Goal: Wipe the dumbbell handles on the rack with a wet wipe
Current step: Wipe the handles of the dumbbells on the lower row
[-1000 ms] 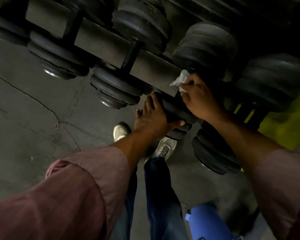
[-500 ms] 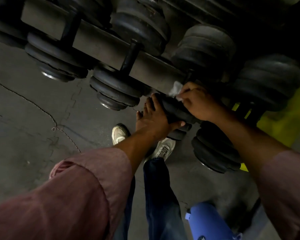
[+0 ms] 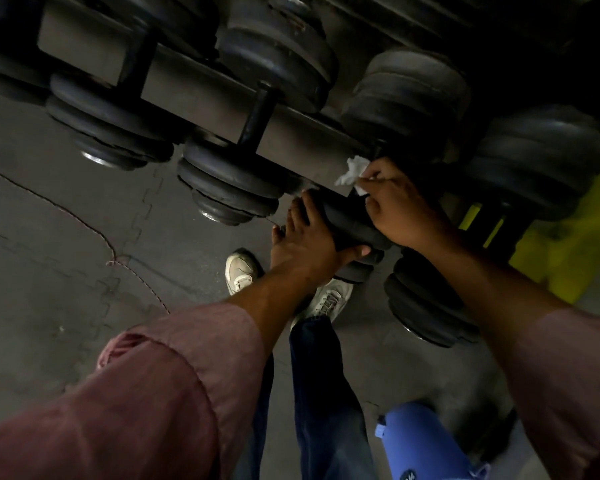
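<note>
A person's left hand (image 3: 305,247) lies flat, fingers straight and together, against a black dumbbell's end plate (image 3: 347,223), while just right of those fingertips the right hand (image 3: 399,209) pinches a crumpled wet wipe (image 3: 353,170) at the hidden handle, where the wipe may snag on the rack rail (image 3: 201,88).

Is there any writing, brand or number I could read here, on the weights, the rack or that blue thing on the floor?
No text can be read.
Blue container: a small round dark badge with pale marks near its lower edge, too blurred to read.
Dumbbells and rack rail: no numbers or labels show; the view is dark.
White shoes: no legible brand.
Wet wipe in the right hand: plain.
</note>
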Tool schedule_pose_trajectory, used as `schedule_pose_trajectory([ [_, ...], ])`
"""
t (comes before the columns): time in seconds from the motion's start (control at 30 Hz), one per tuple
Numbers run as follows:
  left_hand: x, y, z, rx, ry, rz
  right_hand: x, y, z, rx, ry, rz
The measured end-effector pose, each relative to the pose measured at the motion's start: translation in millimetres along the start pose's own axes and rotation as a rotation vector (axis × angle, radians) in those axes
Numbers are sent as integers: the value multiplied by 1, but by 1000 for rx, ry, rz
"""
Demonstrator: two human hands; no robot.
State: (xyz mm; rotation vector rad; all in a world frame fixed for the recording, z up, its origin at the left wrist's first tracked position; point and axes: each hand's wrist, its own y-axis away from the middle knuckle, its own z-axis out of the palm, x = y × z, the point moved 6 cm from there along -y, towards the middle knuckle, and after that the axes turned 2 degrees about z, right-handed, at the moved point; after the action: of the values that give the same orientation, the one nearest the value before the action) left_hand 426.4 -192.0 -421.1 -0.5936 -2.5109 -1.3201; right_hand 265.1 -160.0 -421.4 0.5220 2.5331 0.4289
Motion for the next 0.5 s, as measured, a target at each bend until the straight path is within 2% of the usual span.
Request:
schedule_pose_trajectory([
  [0.13,1,0,0,-9,5,3,5,4,-10,121,93,51],
  [0.3,2,1,-2,3,-11,5,2,7,-6,203,67,167],
  [0.5,3,2,-3,5,-16,8,7,3,4,295,-311,389],
])
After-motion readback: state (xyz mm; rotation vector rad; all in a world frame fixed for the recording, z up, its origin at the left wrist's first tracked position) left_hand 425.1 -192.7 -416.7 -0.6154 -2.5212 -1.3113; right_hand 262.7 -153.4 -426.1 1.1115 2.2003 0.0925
